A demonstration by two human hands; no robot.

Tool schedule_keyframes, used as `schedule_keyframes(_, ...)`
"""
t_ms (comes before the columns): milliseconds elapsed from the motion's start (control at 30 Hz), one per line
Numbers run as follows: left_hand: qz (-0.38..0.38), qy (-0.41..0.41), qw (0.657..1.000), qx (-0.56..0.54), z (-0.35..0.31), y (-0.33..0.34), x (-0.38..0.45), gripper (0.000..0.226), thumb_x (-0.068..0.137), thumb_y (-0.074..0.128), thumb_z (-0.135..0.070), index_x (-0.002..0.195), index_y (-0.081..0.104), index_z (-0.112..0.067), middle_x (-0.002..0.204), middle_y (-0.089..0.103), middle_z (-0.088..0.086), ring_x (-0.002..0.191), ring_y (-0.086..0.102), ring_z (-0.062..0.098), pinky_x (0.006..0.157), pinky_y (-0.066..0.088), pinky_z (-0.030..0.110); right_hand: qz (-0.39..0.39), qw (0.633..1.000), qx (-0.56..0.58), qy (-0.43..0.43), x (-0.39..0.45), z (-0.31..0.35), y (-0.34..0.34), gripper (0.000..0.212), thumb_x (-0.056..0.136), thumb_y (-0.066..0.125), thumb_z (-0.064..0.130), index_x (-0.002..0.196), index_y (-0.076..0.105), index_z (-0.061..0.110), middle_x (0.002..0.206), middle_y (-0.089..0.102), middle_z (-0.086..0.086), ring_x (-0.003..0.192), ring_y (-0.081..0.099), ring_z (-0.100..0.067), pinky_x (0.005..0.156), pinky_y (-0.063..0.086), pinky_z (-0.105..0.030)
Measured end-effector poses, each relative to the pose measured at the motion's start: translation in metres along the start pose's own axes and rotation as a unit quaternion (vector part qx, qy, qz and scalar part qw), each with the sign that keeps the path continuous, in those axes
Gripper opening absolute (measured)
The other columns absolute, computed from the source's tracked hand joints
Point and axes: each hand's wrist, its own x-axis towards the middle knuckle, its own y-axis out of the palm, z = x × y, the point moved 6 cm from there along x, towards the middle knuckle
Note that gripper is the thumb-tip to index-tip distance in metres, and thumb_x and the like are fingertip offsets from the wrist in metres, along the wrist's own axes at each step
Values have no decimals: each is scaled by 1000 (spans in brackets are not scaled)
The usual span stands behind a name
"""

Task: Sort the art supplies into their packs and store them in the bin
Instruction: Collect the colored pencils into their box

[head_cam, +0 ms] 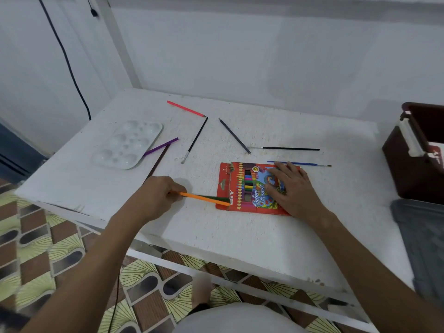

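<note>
White palette (127,143), loose pencils beyond pack (249,188)

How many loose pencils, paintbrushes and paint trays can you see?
Pencils: 6 (pink, grey, purple, brown, orange, green)
Paintbrushes: 3 (tilted black, level black, blue)
Paint trays: 1
Total: 10

My red colour-pencil pack (249,188) lies flat near the desk's front edge, an orange pencil (204,198) and a dark green one (213,197) entering its left end — pink pencil (186,108), purple pencil (161,146), brushes scattered toward the back edge.
</note>
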Motion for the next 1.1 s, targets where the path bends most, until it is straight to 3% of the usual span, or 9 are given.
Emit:
schedule_keyframes(100, -13, 7, 1000, 19, -6, -2, 12, 22, 91, 61, -13, 106, 74, -20, 97, 67, 5, 82, 63, 22, 78, 52, 39, 0, 1000, 0, 0, 1, 0, 1, 58, 91, 44, 53, 142, 38, 26, 154, 28, 1, 144, 15, -19, 117, 3, -36)
schedule_keyframes(200, -34, 27, 999, 15, -15, -3, 18, 22, 89, 63, -11, 108, 73, -18, 99, 67, 5, 84, 63, 23, 77, 52, 40, 3, 1000, -3, 1, 1, 1, 1, 58, 91, 44, 54, 142, 37, 26, 154, 27, 1, 145, 14, -18, 117, 3, -36)
schedule_keyframes(333, -25, 80, 997, -2, -39, 7, 19, 23, 86, 67, -9, 106, 74, -18, 99, 68, 5, 84, 63, 20, 76, 51, 30, -6, 1000, 5, -3, 0, 1, 0, 57, 91, 45, 53, 141, 40, 25, 153, 29, 1, 144, 16, -19, 117, 4, -37)
schedule_keyframes(433, -11, 95, 995, -11, -55, 18, 20, 29, 87, 67, -15, 116, 68, -16, 104, 66, 4, 89, 61, 17, 78, 44, 21, -3, 1000, 5, -2, 0, 1, -1, 57, 91, 45, 53, 141, 39, 26, 153, 29, 2, 144, 15, -19, 118, 5, -37)
schedule_keyframes(533, -10, 102, 995, -20, -63, 22, 19, 36, 86, 68, -22, 121, 64, -13, 107, 65, 4, 93, 60, 15, 81, 43, 21, 0, 1000, 7, -2, 1, 0, 0, 57, 91, 45, 53, 141, 39, 26, 154, 28, 2, 145, 15, -19, 117, 4, -37)
schedule_keyframes(633, -10, 110, 994, -24, -64, 22, 15, 28, 88, 65, -24, 113, 70, -13, 105, 66, 5, 90, 61, 15, 78, 45, 22, 3, 1000, 10, -1, 1, 0, 0, 57, 91, 45, 53, 141, 39, 26, 154, 28, 2, 145, 15, -18, 118, 4, -37)
schedule_keyframes(867, -29, 33, 994, -102, -68, 35, 21, 24, 80, 75, -25, 101, 72, -15, 97, 67, -2, 81, 57, 7, 68, 38, 8, 13, 1000, 20, -3, 2, -1, -1, 57, 91, 45, 53, 141, 39, 26, 154, 27, 1, 145, 13, -19, 117, 1, -36)
schedule_keyframes(967, -21, 35, 991, -127, -77, 42, 24, 22, 77, 77, -24, 96, 70, -16, 97, 66, -4, 82, 57, 6, 69, 41, 10, 2, 1000, 26, -15, 1, 0, -3, 57, 91, 46, 52, 141, 40, 24, 154, 28, 0, 145, 13, -19, 116, 0, -33)
schedule_keyframes(1100, -5, 65, 993, -102, -71, 39, 23, 33, 78, 76, -27, 110, 69, -19, 104, 62, -5, 86, 54, 2, 69, 38, 7, 2, 999, 29, -15, -2, -2, -3, 58, 92, 45, 52, 142, 38, 23, 155, 26, 0, 145, 11, -17, 115, -3, -31)
